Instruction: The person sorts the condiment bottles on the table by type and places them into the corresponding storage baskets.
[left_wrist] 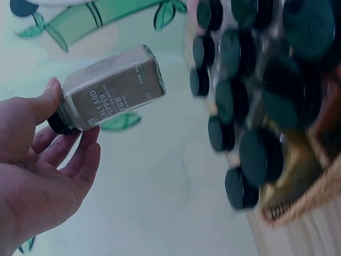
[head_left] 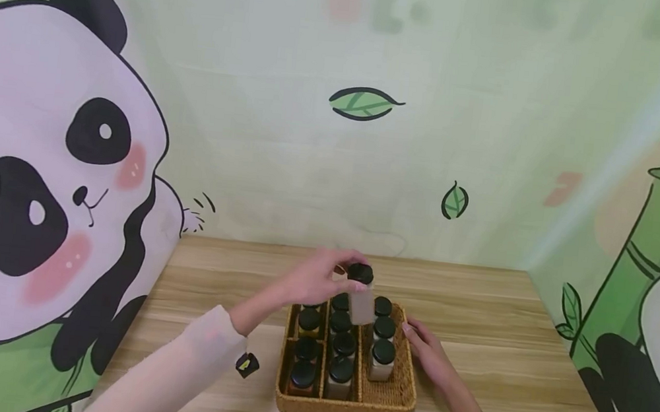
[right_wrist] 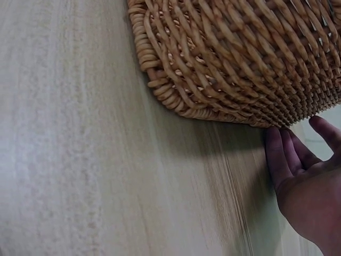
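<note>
My left hand (head_left: 316, 277) pinches a clear spice jar (head_left: 362, 307) near its black lid, above the wicker basket (head_left: 346, 410). In the left wrist view the jar (left_wrist: 120, 88) lies tilted, its label reading "salt and pepper" and its contents greyish brown. Thumb and fingertips hold it at the lid end. At the basket's right side, my right hand (head_left: 433, 356) touches the outer wall. The right wrist view has its fingers (right_wrist: 277, 154) fairly straight against the bottom edge of the woven wall (right_wrist: 234, 64).
Several black-lidded jars (head_left: 341, 369) stand in the basket's left and middle sections. Three more jars (head_left: 382, 360) line the right section, with bare wicker in front of them. Beneath is a wood-grain table (head_left: 209, 287); behind rises a panda-printed backdrop (head_left: 254, 126).
</note>
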{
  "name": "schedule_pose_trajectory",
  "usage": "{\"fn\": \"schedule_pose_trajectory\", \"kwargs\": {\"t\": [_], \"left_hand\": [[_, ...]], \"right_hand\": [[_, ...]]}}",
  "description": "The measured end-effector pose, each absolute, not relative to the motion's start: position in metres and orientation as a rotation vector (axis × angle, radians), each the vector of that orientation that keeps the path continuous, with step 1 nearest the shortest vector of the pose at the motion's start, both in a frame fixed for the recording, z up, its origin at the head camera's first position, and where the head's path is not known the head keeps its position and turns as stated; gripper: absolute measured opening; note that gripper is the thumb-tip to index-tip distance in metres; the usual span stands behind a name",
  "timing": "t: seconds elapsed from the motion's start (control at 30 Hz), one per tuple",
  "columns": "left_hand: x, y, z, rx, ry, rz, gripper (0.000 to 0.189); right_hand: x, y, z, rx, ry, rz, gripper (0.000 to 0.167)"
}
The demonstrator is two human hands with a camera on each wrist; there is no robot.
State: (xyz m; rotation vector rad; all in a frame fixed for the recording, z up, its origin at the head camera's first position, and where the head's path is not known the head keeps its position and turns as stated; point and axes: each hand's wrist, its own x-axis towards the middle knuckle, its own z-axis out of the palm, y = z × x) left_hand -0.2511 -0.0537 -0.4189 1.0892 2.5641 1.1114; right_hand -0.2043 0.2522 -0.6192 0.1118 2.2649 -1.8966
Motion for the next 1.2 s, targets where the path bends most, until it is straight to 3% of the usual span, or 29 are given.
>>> {"fn": "schedule_pose_trajectory", "kwargs": {"t": [0.33,0.63,1.2], "left_hand": [[-0.202,-0.024,-0.456,1.341,2.465,1.041,0.048],[-0.175,-0.005,-0.498,1.373,2.506,0.883,0.046],[-0.160,0.007,-0.542,1.433,2.755,0.592,0.044]], "right_hand": [[-0.203,0.250,-0.617,0.090,2.267,-1.911,0.064],[-0.206,0.252,-0.619,0.083,2.266,-1.900,0.066],[-0.206,0.250,-0.620,0.094,2.241,-1.898,0.071]]}}
